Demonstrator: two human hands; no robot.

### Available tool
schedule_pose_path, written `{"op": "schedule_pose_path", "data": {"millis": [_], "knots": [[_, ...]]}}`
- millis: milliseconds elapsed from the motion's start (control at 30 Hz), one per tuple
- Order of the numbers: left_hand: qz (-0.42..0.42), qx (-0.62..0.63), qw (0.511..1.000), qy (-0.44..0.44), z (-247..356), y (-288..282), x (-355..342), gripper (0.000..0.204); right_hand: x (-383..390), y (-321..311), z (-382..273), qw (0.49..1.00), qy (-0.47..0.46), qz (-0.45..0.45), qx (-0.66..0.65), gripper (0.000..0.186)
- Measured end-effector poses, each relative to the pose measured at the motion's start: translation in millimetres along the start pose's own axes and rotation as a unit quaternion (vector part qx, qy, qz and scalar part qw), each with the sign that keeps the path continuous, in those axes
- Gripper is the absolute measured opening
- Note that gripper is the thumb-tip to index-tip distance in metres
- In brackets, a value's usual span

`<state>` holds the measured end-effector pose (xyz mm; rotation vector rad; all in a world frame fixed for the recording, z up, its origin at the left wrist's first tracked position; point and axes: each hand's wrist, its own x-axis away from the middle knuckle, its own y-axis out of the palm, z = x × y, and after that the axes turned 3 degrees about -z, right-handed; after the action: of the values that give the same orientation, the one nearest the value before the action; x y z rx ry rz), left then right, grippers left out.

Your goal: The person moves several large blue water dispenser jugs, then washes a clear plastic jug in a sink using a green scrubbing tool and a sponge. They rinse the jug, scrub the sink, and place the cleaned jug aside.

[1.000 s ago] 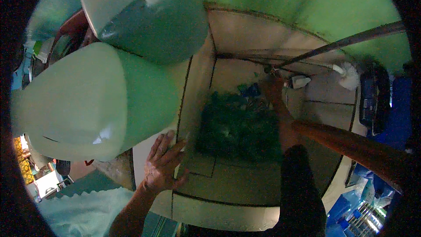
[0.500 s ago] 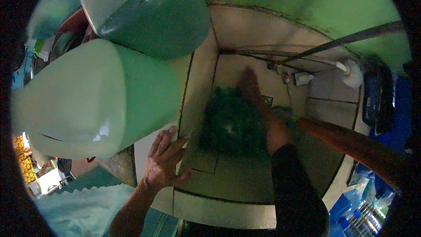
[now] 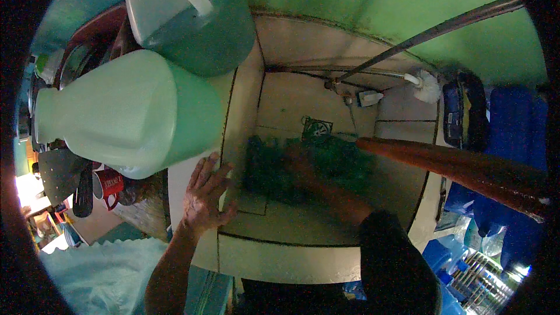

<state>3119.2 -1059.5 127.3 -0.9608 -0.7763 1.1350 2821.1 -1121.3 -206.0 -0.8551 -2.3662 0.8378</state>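
My left hand [image 3: 207, 195] lies with fingers spread on the pale tiled ledge [image 3: 189, 251] at the left of a tiled basin [image 3: 289, 96]. My right hand [image 3: 300, 163] is down in a dark green, blurred mass [image 3: 262, 166] on the basin floor; its fingers are smeared and partly hidden, so I cannot make out a grip. A metal drain grate [image 3: 318, 129] shows just beyond the mass. A large pale-green container [image 3: 119, 114] lies on the ledge above my left hand, beside a translucent container [image 3: 181, 23] with a white handle.
A reddish-brown bar [image 3: 443, 169] juts over the right side. A metal pole [image 3: 426, 32] slants above a white brush [image 3: 426, 87] and small white object [image 3: 367, 98]. A dark case [image 3: 458, 111] and blue items [image 3: 510, 140] stand right. A red mug [image 3: 108, 184] hangs left.
My right hand has come down and nearer, and the green mass has shifted nearer, showing more of the grate and floor behind it. The whole view has shifted slightly; my left hand stays on the ledge.
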Motion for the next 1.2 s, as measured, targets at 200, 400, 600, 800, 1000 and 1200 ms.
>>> {"op": "schedule_pose_path", "data": {"millis": [200,400,600,800,1000,1200], "knots": [[0.002,0.001,1.0,0.004,2,0,0,0.034,44,-80,99,0.964,0.239,0.116,-0.001,0.065],[0.012,-0.008,1.0,0.011,-2,0,2,0.039,54,-115,107,0.956,0.246,-0.151,0.05,0.077],[0.029,-0.082,0.995,0.041,18,17,1,0.056,76,-92,92,0.939,0.334,-0.024,-0.075,0.056],[-0.116,0.163,0.943,-0.265,32,164,-71,0.1,94,-56,107,0.789,0.415,0.111,-0.439,0.052],[-0.173,0.241,0.875,-0.381,10,337,-74,0.096,61,-19,80,0.676,0.399,0.097,-0.612,0.049],[-0.138,0.387,0.878,-0.246,20,378,-55,0.088,3,8,36,0.635,0.368,0.099,-0.672,0.046]]}}
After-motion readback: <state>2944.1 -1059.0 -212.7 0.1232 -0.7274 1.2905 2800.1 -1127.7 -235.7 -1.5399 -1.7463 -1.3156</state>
